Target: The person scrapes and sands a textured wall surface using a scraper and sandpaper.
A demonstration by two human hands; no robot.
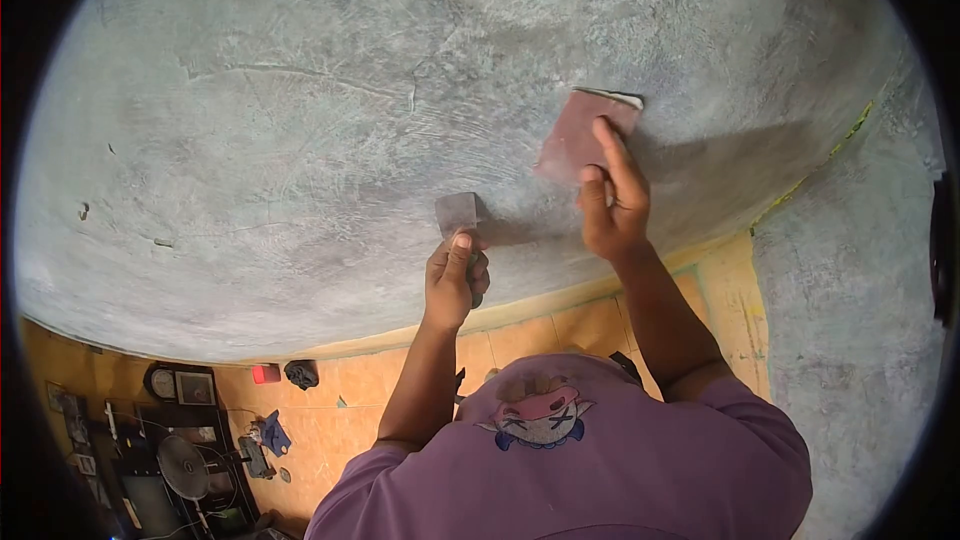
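Note:
My left hand (452, 280) is closed around the dark handle of a putty knife (458, 211). Its square grey blade points up, close over the rough grey wall (330, 140), and casts a shadow to the right. Higher and to the right, my right hand (615, 205) grips a reddish-pink square sheet (575, 135) with a pale strip along its far edge. Index finger and thumb lie along the sheet's near face; the other fingers are mostly hidden. A long shadow from this hand falls rightward across the wall.
At the right, a yellowish-green seam (840, 145) marks the corner with another grey wall (840, 310). Orange floor tiles (340, 430) lie below. At lower left stand a fan (184, 467), a clock (160, 382) and a picture frame (195, 387); a red box (265, 373) sits nearby.

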